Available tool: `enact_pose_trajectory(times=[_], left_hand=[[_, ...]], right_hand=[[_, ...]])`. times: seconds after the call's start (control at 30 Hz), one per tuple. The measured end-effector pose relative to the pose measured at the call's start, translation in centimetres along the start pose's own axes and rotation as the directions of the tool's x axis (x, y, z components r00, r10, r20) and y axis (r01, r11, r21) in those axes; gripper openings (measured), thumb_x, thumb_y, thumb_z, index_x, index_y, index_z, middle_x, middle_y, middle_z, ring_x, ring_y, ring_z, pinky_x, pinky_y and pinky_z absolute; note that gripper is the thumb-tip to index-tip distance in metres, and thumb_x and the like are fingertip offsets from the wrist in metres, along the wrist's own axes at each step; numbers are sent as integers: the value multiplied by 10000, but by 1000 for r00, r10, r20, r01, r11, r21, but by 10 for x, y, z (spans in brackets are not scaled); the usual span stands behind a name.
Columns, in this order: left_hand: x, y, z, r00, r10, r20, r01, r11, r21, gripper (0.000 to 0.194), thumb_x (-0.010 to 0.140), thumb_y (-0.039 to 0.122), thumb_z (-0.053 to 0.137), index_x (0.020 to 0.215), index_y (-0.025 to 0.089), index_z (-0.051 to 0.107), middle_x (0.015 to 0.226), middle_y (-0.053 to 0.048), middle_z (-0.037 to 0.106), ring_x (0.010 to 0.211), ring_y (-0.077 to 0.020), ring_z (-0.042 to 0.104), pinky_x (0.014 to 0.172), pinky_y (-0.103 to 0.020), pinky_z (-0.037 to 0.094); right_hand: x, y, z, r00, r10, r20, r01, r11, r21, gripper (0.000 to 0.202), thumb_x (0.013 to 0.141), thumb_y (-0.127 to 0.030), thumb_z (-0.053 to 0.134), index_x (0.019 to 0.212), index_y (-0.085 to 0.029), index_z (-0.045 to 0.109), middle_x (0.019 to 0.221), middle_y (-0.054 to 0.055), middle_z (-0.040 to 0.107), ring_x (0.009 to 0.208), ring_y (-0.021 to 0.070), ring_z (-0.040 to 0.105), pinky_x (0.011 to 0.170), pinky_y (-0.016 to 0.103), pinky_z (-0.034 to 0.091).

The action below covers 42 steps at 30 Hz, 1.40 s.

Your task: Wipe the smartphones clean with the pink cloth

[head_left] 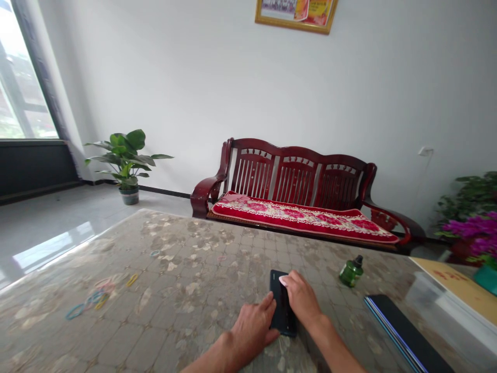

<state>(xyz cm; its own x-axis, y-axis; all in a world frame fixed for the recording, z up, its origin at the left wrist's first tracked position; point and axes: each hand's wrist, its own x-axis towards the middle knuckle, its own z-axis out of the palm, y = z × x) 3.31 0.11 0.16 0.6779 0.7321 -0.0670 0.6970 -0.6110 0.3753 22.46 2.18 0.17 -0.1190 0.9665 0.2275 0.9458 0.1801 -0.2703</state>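
Note:
A dark smartphone (284, 311) lies flat on the patterned tablecloth, its long side pointing away from me. My left hand (254, 322) grips its left edge, fingertips along the side and thumb near the lower end. Over the upper right part of the phone, my right hand (303, 294) is closed with its fingers bent. A small whitish pad (284, 281) shows under those fingertips, pressed on the phone's surface; its exact kind is unclear. To the right of my right hand stands a small green bottle (351, 272) with a black cap.
Several coloured rubber bands (95, 298) lie loose on the tablecloth (174, 311) at left. Dark flat folders (404, 331) and a clear plastic box (435, 300) occupy the right side. Beyond the table is a red wooden bench (295, 178); a potted plant (129, 194) stands left.

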Motion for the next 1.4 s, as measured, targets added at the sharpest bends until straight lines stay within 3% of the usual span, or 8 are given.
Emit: enact_pose_trajectory(times=[0.13,0.4,0.7,1.0,1.27,1.4], left_hand=[[0,-1,2,1000,8,-16,-8,1000,-13,581,856,346,599,1395,181,461,1541,-121,388,1196,-307,599,1013,-402,492],[1,-2,1,1000,21,-19,-21,1000,-15,571,854,349,599,1384,177,470,1530,-119,406,1171,-304,615,984,-390,511],[-1,-1,0,1000,12,-5,-12,1000,-8,546,864,373,596,1370,206,476,1527,-106,412,1162,-307,618,984,-405,512],[-1,2,-5,1000,8,-8,-8,1000,-19,579,842,363,604,1383,227,448,1486,-87,466,1131,-294,633,960,-392,523],[-1,0,1,1000,-3,-27,3,1000,-10,565,843,389,603,1368,221,481,1526,-89,419,1158,-305,618,983,-396,506],[-2,3,-3,1000,-18,-17,18,1000,-20,586,831,383,609,1378,220,478,1525,-88,422,1158,-318,616,985,-416,505]], right_hand=[[13,0,0,999,46,28,-45,998,-39,371,959,-139,343,979,-216,705,969,63,628,931,163,598,827,222,417],[-13,-16,0,995,-78,66,79,997,-17,340,972,-145,354,964,-227,684,970,46,618,928,157,589,814,218,404],[37,-22,8,997,-20,76,32,986,-163,327,963,-134,380,932,-212,696,995,59,636,964,163,584,815,227,393],[-5,-27,1,986,-122,116,129,990,-54,299,960,-160,393,892,-224,677,965,40,617,920,152,580,788,223,387],[29,-23,5,997,-32,68,39,993,-110,312,945,-133,400,906,-224,695,969,49,636,935,164,579,797,225,378],[21,-28,1,995,-35,97,44,995,-94,322,940,-132,393,844,-219,688,942,49,627,908,157,575,777,222,376]])
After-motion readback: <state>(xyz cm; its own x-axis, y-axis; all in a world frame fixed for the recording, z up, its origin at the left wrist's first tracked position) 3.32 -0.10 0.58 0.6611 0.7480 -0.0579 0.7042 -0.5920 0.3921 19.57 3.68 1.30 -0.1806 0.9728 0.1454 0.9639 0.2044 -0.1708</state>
